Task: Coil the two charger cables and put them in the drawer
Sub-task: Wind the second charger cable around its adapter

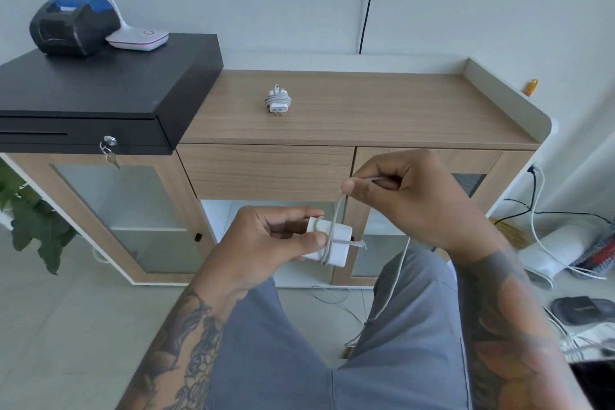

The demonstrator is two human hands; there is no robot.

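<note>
Head view looks down over a wood-grain counter (382, 103) with a pale raised rim along its back and right edge, set against a plain light wall; a coiled white charger (278, 100), cable wound round its plug block, lies on the counter top near the middle, well apart from both hands; below it the closed drawer (266, 171) shows a flat wooden front; to the left a black cash drawer (100, 86) sits on the cabinet with a key in its lock, carrying a dark receipt printer (71, 23) and the white base of a lamp (138, 36); glass-fronted cabinet doors stand under it, and a green plant (30, 213) leans in at the far left; the left hand (266, 243) holds the second charger block (329, 243) in a closed grip, thumb and fingers pinching its sides, with a few turns of cable already round it; the right hand (406, 196), just above and to the right, pinches the white cable (392, 283) in its grip, and the loose length trails down across grey trousers to the tiled floor (66, 309); at the right, on the floor, lie tangled white and black cords, a white bag and a dark sandal (582, 309); a black cord hangs down the wall behind the counter.
</note>
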